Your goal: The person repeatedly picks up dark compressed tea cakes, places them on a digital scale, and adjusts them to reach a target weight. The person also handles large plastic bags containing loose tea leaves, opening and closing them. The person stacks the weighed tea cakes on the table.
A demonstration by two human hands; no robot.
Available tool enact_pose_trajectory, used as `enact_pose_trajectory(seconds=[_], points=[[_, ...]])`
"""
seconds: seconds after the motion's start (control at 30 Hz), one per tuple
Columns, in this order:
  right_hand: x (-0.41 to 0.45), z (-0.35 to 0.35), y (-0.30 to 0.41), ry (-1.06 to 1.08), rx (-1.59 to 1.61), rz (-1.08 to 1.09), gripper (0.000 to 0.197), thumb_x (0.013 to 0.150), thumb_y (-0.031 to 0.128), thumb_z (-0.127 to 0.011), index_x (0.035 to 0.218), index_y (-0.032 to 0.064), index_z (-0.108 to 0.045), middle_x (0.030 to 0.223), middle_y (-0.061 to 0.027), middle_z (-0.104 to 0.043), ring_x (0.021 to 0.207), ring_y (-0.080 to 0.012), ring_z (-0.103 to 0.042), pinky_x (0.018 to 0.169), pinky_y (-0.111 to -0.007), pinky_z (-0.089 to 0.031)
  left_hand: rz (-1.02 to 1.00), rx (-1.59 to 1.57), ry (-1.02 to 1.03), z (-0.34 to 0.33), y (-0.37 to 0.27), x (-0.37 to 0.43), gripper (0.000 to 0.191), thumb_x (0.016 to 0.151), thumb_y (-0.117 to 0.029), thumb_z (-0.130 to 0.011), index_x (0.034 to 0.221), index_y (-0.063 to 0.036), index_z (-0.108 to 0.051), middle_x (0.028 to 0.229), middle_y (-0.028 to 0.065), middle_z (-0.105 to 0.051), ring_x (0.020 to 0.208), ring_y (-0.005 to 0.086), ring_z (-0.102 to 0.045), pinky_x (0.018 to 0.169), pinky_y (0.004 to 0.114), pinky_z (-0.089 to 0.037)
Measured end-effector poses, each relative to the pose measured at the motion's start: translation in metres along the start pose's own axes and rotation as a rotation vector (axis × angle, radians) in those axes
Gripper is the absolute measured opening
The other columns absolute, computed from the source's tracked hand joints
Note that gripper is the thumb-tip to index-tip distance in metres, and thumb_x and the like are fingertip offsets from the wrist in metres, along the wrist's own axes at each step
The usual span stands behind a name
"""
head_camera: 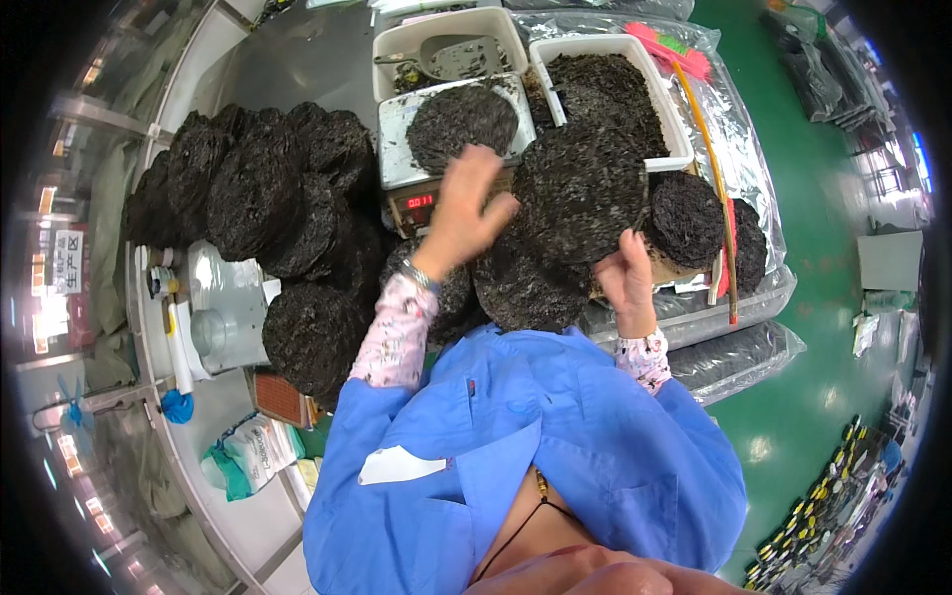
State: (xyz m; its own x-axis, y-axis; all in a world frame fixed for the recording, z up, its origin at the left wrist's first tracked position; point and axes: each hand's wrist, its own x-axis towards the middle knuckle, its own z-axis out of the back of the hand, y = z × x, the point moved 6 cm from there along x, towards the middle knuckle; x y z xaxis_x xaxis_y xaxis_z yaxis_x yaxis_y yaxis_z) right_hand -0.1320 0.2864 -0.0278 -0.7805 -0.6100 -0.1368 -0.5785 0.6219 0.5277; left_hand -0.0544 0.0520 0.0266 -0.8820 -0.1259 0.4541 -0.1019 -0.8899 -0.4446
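A dark, round pressed cake, which looks like dried seaweed [460,123], lies on the white pan of a digital scale [394,152]. My left hand [467,212] is over the front of the scale, its fingers apart and slightly blurred. Its fingertips overlap the near edge of that cake; whether they touch it I cannot tell. Lower right, my right hand [627,279] pinches the near right edge of a larger dark cake [580,193], tilted up in front of a tub. Below it rests another dark cake [532,290], close to my body. Red digits glow on the scale's display [419,202].
Stacked dark cakes [256,178] crowd the left side. Behind the scale, a white tub [383,82] holds a scoop [461,59]. Loose dark flakes fill another white tub [675,126]. At right are a yellow-orange stick [703,134], more cakes [686,219] and plastic-wrapped packs [736,361].
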Motion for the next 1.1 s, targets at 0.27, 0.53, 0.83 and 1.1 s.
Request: enact_pose_trajectory(seconds=[0.27,0.53,0.83,1.1], points=[[-0.004,-0.019,-0.005,0.073,-0.152,0.002,0.070,0.088,0.023,-0.075,0.144,0.0061,-0.037,0.136,-0.0066,-0.054,0.118,-0.0178,-0.058,0.086,-0.029,-0.055,0.095,-0.419,0.142,-0.014,-0.093,-0.001,0.066,0.084,-0.032,-0.076,0.140,-0.0066,-0.050,0.152,0.0159,-0.041,0.140,0.0307,-0.041,0.113,0.041,-0.035],[-0.001,-0.027,-0.007,0.070,-0.202,-0.014,0.055,0.093,0.009,-0.066,0.143,0.0053,-0.042,0.128,-0.0034,-0.056,0.110,-0.0115,-0.056,0.089,-0.026,-0.050,0.140,-0.519,0.025,0.002,-0.095,0.010,0.072,0.083,-0.028,-0.078,0.141,-0.0006,-0.046,0.146,0.0170,-0.045,0.133,0.0297,-0.047,0.110,0.039,-0.037],[0.009,-0.026,0.015,-0.052,-0.006,0.106,0.043,0.096,0.009,-0.050,0.139,0.0065,-0.046,0.135,-0.0080,-0.055,0.123,-0.0225,-0.053,0.109,-0.041,-0.040,0.703,-0.804,-0.338,0.021,-0.002,0.014,0.054,0.098,-0.034,-0.059,0.132,0.0067,-0.050,0.128,0.0238,-0.059,0.121,0.0299,-0.058,0.102,0.036,-0.044],[0.015,-0.011,0.007,-0.090,0.187,-0.066,0.048,0.099,0.027,-0.052,0.140,0.0032,-0.044,0.141,-0.0156,-0.049,0.131,-0.0309,-0.046,0.111,-0.051,-0.037,-0.152,-0.100,0.156,-0.011,-0.066,0.010,0.074,0.085,-0.034,-0.071,0.144,-0.0004,-0.040,0.150,0.0256,-0.038,0.142,0.0385,-0.033,0.115,0.046,-0.030]])
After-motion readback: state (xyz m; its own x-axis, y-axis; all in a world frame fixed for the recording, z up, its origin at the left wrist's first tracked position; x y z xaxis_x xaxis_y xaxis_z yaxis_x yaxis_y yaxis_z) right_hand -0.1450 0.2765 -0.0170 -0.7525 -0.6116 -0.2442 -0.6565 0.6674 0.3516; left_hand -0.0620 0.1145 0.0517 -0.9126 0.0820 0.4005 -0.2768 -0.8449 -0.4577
